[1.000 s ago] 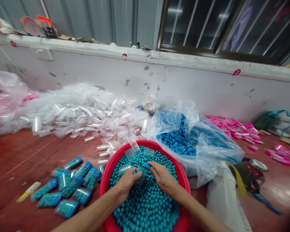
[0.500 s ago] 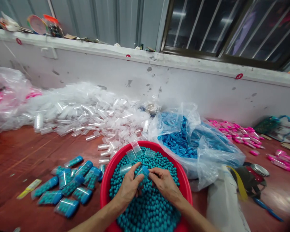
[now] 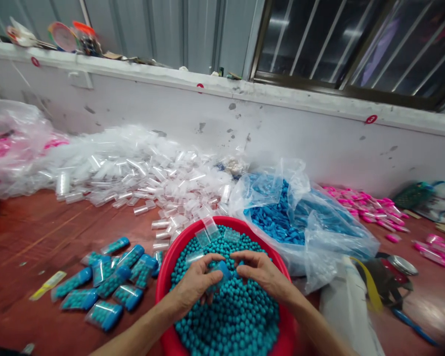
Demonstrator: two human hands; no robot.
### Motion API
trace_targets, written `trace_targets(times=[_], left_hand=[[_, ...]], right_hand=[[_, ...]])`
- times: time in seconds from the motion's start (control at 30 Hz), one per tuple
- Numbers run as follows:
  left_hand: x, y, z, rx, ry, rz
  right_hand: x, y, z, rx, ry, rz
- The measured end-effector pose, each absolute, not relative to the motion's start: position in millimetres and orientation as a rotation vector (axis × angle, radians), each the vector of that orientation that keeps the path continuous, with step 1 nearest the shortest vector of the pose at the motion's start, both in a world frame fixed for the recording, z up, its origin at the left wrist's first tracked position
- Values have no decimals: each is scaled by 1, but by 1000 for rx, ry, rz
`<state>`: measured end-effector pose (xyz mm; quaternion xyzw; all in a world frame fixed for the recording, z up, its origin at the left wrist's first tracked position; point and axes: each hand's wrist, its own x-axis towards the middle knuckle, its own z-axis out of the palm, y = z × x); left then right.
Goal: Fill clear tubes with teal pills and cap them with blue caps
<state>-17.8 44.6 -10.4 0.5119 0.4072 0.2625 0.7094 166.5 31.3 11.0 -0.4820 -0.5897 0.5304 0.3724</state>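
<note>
The left hand [image 3: 196,285] has its grip wrapped around a small clear container [image 3: 215,284], thumb on the near side and fingers behind. The container's blue lid [image 3: 223,269] points up and toward the other hand. The right hand [image 3: 260,273] is just right of that grip, thumb and forefinger parted beside the lid; whether a bead is caught between them, I cannot tell. How full the container is cannot be told either, since the fingers cover much of it.

Directly beneath both hands are teal beads [image 3: 226,316] in a red basin [image 3: 164,277], a good place to work: anything that slips falls back among the rest. Handling the lid well calls for a hold low on the container, firm enough to stop it turning yet light, as the clear wall is probably thin and could flex. Even thumb pressure around the rim should seat the lid squarely; a one-sided push may leave an edge proud.

Left of the grip lie filled containers [image 3: 113,283], well clear of the elbows; beyond it are loose clear containers [image 3: 133,170], and to the far right a bag of blue lids [image 3: 276,225].
</note>
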Motion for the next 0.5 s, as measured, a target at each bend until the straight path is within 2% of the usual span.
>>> trace_targets(times=[0.1,0.33,0.5], left_hand=[[-15,42,-13,1202,939,661],[-4,34,-18,1030,1134,957],[-2,33,-10,1031,981,965]], right_hand=[[155,31,7,-1360,-1387,1223],[129,10,-13,-1450,-1802,971],[121,11,-12,-1388,-1866,863]])
